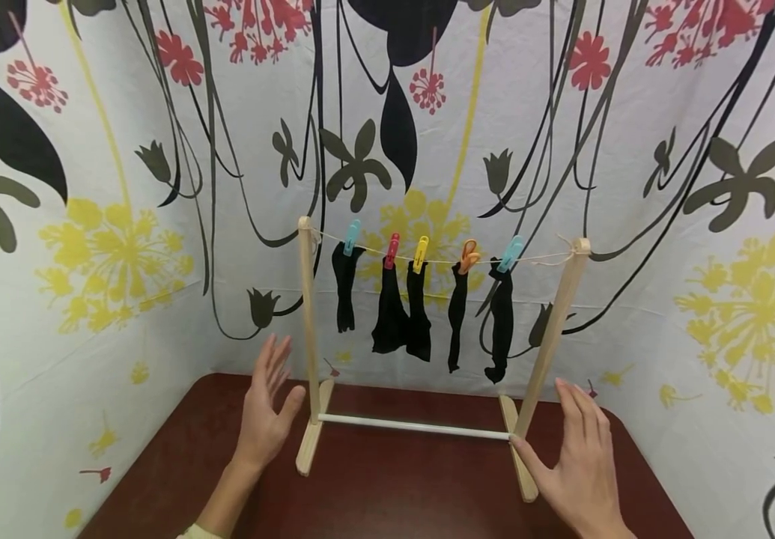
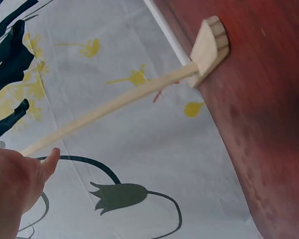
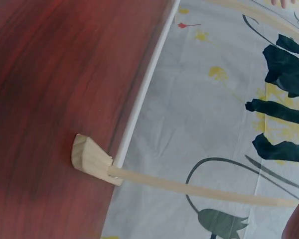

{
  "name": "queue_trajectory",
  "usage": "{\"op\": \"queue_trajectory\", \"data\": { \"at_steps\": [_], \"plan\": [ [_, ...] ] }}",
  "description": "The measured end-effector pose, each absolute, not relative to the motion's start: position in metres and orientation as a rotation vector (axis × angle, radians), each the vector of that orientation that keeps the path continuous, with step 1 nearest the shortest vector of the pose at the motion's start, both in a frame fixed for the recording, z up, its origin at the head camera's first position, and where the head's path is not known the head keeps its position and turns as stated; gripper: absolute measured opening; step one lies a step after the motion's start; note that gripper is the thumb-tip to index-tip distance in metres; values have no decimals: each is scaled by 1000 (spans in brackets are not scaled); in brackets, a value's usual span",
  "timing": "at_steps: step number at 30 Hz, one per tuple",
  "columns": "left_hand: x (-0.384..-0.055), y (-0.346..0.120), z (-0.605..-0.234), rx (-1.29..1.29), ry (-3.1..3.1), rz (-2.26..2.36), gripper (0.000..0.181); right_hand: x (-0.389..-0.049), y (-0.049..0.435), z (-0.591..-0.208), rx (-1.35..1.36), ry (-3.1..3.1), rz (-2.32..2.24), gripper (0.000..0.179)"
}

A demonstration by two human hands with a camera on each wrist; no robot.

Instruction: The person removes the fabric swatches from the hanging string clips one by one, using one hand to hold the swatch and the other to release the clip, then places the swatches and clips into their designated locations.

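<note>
A small wooden clothesline rack stands on the table, with a left post [image 1: 309, 322], a right post [image 1: 555, 329] and a white rod [image 1: 414, 427] joining its feet low down. Along its string [image 1: 543, 260], several black cloth pieces [image 1: 390, 322] hang from clothespins: blue [image 1: 352, 237], red [image 1: 392, 249], yellow [image 1: 420, 253], orange [image 1: 469, 256] and another blue one. My left hand [image 1: 266, 412] is just outside the left post, fingers extended upward, holding nothing. Beside the right post's base is my right hand [image 1: 579, 464], fingers straight; its thumb tip overlaps the rod's end in the head view.
The dark red table [image 1: 387, 494] has rounded back corners. Behind it and along both sides hangs a white floral cloth [image 1: 245, 187], close behind the rack. Wooden feet [image 1: 523, 468] extend forward and back under each post.
</note>
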State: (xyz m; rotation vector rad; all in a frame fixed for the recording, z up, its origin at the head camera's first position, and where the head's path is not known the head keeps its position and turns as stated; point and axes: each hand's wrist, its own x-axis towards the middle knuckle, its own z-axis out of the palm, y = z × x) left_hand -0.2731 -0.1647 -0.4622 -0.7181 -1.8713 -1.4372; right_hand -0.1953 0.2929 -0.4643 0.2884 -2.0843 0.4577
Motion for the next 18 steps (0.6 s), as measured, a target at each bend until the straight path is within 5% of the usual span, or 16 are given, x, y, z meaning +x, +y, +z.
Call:
{"op": "queue_trajectory", "data": {
  "at_steps": [18],
  "plan": [
    [-272,-141,-446,-877,-1614,-1699,70,-230,240,-422,590,-1802,480,82]
  ]
}}
